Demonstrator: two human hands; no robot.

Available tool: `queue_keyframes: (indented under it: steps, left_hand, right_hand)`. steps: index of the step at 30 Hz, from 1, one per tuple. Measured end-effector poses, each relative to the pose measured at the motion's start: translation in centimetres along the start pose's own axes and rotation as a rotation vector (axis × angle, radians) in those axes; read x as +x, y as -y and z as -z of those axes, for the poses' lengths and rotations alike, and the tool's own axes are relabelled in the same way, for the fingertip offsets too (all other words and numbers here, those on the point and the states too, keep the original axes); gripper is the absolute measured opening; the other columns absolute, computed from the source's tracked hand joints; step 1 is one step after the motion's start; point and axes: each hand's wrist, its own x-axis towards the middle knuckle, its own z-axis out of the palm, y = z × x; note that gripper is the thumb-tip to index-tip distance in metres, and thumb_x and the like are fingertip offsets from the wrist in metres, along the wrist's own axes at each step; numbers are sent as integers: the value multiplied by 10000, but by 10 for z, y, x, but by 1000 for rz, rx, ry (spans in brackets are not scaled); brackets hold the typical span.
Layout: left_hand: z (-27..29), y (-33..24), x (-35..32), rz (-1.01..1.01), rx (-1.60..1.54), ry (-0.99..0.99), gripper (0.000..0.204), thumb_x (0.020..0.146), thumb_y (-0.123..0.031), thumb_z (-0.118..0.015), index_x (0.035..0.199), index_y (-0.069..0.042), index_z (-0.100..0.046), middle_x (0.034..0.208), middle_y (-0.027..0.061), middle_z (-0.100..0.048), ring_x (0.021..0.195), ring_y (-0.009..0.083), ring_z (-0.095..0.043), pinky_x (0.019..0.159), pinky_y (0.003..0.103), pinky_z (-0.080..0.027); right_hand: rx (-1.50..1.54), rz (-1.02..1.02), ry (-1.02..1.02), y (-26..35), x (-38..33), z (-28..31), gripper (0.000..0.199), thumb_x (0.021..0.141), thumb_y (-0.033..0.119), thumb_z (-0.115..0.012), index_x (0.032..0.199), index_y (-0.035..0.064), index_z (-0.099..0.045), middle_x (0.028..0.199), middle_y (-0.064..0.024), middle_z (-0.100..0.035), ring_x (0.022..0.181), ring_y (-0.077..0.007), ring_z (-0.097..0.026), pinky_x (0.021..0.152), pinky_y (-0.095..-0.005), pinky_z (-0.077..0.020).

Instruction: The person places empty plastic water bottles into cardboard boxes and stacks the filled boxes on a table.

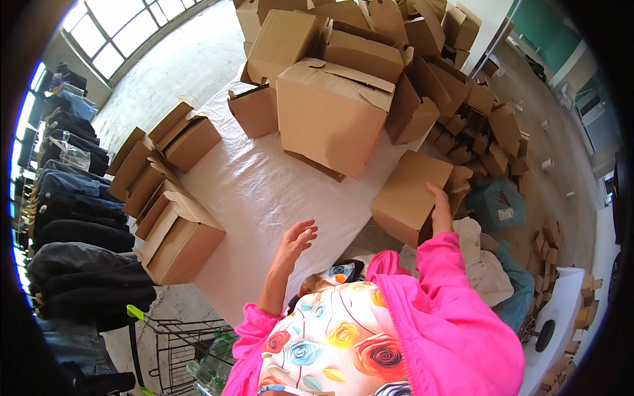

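Pink jacket sleeves [449, 310] and a flower-print top fill the near lower edge. Right hand [440, 210]: fingers flat and spread against the side of a closed cardboard box [408, 195], pressing it, not curled around it. That box sits at the table's right edge, partly overhanging. Left hand [294, 241]: fingers loose and slightly bent, palm open, grasping nothing, hovering above the white table cover [264, 191] near the near edge.

Far end of table: big box [330, 112] with flaps ajar, more boxes heaped behind and spilling off the far right corner to the floor. Left edge: row of open-flapped boxes [175, 231]. Beyond it, dark coats on a rail [72, 218]. Wire cart [185, 350] with bottles at the near left corner. Teal crate [498, 204] on the floor, right of the held box.
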Motion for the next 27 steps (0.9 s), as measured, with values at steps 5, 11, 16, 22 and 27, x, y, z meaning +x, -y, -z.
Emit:
queue_keyframes:
  steps: [5,11,16,22,27]
  left_hand:
    - [1,-7,-16,23,20,54,446,886,-335,-522,1238,-65,-465,1171,105,-544,1057,201,-528,886,348,-417]
    - [35,6,-81,-47,-86,-134,436,887,-323,-517,1239,-71,-464,1171,96,-543,1056,187,-526,893,333,-411]
    - [61,43,-159,-154,-235,-443,393,892,-281,-508,1231,-85,-475,1142,71,-556,1026,161,-534,877,313,-415]
    - [50,80,-262,-330,-406,-918,328,908,-207,-485,1208,-75,-497,1102,55,-573,973,147,-559,837,287,-433]
    - [42,126,-339,-469,-405,-1539,264,905,-160,-490,1144,-61,-543,1006,53,-613,885,134,-594,747,261,-465]
  right_hand:
    - [-230,270,-91,69,-52,-39,519,664,71,-691,1141,-21,-508,1005,-98,-586,902,-200,-557,805,-292,-432]
    - [-681,1175,-264,172,-164,-104,687,688,117,-693,1287,13,-374,1258,-130,-422,1109,-237,-435,963,-351,-331]
    - [-223,1197,125,167,-259,-182,708,672,67,-671,1305,10,-360,1260,-155,-429,1101,-258,-457,939,-371,-365]
    - [-516,1055,1040,95,-269,-218,838,642,36,-637,1370,-12,-224,1307,-160,-369,1161,-256,-404,997,-350,-292]
    - [-977,1381,1496,22,-315,-280,931,580,136,-758,1362,54,-260,1260,-151,-407,1120,-272,-437,945,-351,-343]
